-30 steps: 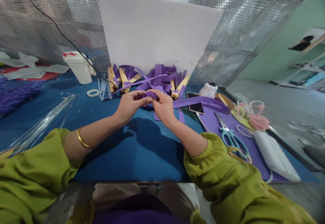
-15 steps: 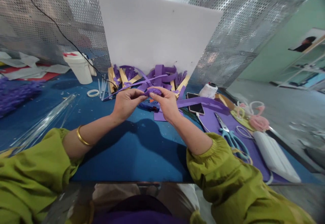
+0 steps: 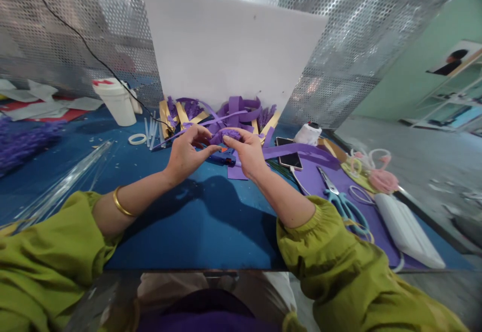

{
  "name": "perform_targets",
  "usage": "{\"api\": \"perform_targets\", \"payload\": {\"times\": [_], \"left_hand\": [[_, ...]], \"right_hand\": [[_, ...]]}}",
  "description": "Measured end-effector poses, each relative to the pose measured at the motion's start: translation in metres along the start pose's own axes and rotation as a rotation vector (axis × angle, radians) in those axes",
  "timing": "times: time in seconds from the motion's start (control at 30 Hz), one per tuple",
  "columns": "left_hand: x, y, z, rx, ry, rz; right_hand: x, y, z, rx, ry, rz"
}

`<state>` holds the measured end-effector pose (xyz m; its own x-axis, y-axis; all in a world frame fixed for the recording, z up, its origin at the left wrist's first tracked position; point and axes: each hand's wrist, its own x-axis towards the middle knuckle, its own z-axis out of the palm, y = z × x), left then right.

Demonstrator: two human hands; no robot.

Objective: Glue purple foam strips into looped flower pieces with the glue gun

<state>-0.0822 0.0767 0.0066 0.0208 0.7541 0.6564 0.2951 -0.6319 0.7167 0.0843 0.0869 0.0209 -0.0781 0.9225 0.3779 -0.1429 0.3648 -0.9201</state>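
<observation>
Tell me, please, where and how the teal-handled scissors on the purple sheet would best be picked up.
Probably by the teal handle loops, coming from above on the near side. The scissors lie flat on the purple sheet with the closed blades pointing away towards the phone, so the loops are the end closest to the right hand, and nothing covers them.

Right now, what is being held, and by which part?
A small purple fringed roll, pinched at its right end by the right hand; the left hand fingers the purple strip trailing from it.
</observation>
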Motion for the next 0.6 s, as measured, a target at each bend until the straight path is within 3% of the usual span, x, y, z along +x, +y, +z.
{"api": "perform_targets", "payload": {"times": [0.27, 0.47, 0.6], "left_hand": [[0.0000, 0.0046, 0.0010, 0.067, 0.021, 0.021], [0.0002, 0.0041, 0.0028, -0.128, 0.063, -0.225], [0.0038, 0.0023, 0.0028, -0.257, 0.086, -0.349]], "right_hand": [[0.0001, 0.0067, 0.0014, -0.132, -0.007, -0.086], [-0.0007, 0.0077, 0.0010, -0.160, 0.003, -0.090], [-0.0013, 0.0049, 0.0012, -0.077, -0.066, -0.052]]}}
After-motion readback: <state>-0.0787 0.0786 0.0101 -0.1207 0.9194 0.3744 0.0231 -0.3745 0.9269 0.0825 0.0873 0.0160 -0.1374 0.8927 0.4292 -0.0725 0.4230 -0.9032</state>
